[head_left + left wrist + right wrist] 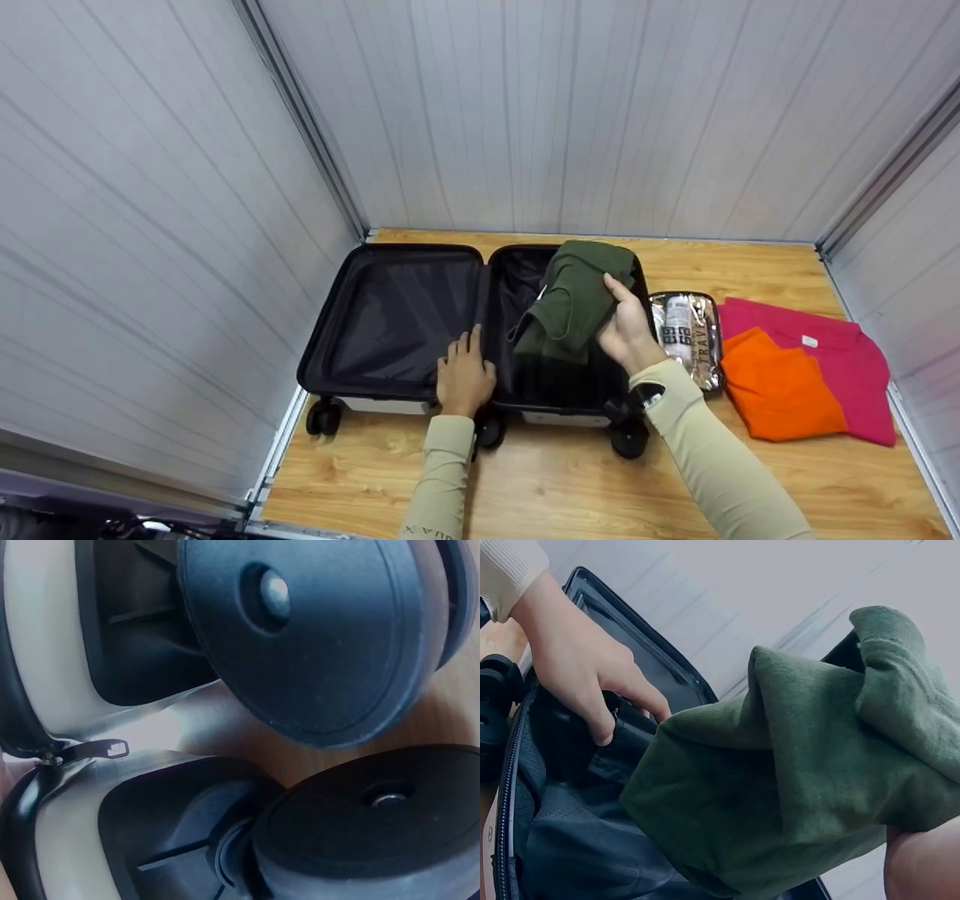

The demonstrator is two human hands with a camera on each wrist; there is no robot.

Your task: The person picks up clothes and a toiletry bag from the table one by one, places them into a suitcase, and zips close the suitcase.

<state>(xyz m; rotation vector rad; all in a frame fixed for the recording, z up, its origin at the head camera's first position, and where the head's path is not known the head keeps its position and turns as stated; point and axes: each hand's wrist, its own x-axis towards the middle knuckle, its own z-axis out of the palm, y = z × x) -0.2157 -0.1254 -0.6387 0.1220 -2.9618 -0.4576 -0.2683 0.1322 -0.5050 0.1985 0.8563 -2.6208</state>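
Note:
An open suitcase (405, 394) lies flat on the floor, its two black-lined halves side by side. My right hand (630, 334) grips a folded dark green shirt (574, 307) by its right side, thumb on top, over the right half. In the right wrist view the green shirt (795, 765) hangs in loose folds and hides part of the lining. My left hand (465, 379) rests on the suitcase's middle, where the halves meet, with fingers extended forward. The right wrist view shows the left hand (589, 664) with its thumb and fingers over the black rim.
Right of the suitcase lies a clear travel pouch (705, 337) with a white bottle (677, 330) inside. Beyond it are a pink shirt (862, 375) and an orange folded garment (784, 390). Black wheels (628, 439) stick out at the near side. Grey panel walls (585, 112) surround the wooden floor (555, 495).

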